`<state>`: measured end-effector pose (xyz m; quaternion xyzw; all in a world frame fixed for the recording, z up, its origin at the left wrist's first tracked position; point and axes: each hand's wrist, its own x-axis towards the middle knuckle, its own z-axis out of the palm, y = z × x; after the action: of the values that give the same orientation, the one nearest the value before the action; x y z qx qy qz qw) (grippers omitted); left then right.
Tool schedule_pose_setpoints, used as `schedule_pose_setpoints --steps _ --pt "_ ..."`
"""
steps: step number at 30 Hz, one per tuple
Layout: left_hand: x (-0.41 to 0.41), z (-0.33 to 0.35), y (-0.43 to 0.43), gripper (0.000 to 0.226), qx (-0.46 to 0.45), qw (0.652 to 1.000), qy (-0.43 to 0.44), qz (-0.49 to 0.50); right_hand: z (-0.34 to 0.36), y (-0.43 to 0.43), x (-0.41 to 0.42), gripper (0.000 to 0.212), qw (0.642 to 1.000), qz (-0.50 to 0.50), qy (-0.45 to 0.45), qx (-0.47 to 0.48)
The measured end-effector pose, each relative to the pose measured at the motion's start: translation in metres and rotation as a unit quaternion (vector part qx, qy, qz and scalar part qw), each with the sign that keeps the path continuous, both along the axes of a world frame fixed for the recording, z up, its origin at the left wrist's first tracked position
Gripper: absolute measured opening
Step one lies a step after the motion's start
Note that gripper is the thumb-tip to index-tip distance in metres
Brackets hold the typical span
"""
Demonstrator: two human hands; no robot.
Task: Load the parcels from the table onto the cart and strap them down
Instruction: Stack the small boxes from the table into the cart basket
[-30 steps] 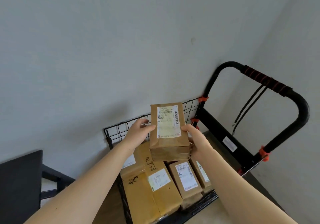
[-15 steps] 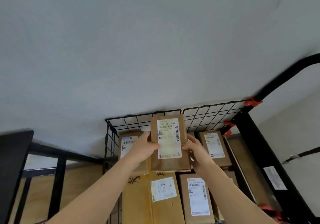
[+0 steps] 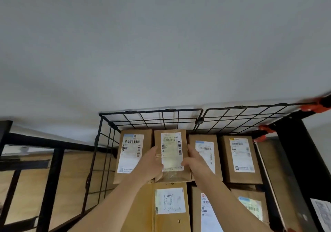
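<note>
A small brown parcel [image 3: 171, 153] with a white label is gripped from both sides, my left hand [image 3: 149, 165] on its left edge and my right hand [image 3: 196, 161] on its right edge. It sits in the back row of the cart, between a labelled parcel [image 3: 131, 153] on the left and another parcel [image 3: 206, 153] on the right. A further parcel [image 3: 240, 157] stands at the row's right end. Several more brown parcels [image 3: 170, 206] fill the front row under my forearms. The cart's black wire mesh wall [image 3: 179, 119] rises just behind the back row.
Orange clamps [image 3: 315, 107] fasten the mesh to the cart's black frame [image 3: 295, 142] on the right. A black table frame [image 3: 52, 178] stands left of the cart, over a wooden floor. A pale wall fills the upper half of the view.
Both hands have carried the small parcel down and forward into the gap in the back row. My view has tilted down and closer over the cart.
</note>
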<state>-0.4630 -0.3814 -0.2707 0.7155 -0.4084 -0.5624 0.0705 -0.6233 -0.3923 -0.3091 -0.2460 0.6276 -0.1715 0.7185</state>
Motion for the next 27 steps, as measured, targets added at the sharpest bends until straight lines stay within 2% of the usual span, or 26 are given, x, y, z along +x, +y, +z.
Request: schedule_pose_setpoints --steps 3,7,12,15,22,27 --pt "-0.001 -0.008 -0.004 0.074 -0.001 1.0 0.002 0.016 -0.006 -0.002 -0.002 0.087 1.0 0.011 0.001 -0.009" --pt "-0.001 -0.005 -0.005 0.073 -0.01 1.0 -0.004 0.018 -0.006 -0.005 -0.004 0.079 0.998 0.047 0.031 -0.025" --pt "0.001 0.013 0.006 0.061 -0.055 0.997 -0.055 -0.02 0.014 0.005 -0.01 0.067 0.993 0.054 0.105 -0.017" --pt "0.009 0.027 0.013 0.046 -0.075 0.993 -0.084 -0.045 0.027 0.016 -0.018 0.059 0.986 0.049 0.158 -0.015" --pt "0.039 0.071 0.039 0.051 -0.118 0.969 -0.17 -0.138 0.074 0.02 -0.006 0.036 0.963 0.102 0.226 -0.102" --pt "0.065 0.111 0.059 0.048 -0.165 0.954 -0.202 -0.149 0.112 0.035 0.025 0.035 0.948 0.134 0.233 -0.172"
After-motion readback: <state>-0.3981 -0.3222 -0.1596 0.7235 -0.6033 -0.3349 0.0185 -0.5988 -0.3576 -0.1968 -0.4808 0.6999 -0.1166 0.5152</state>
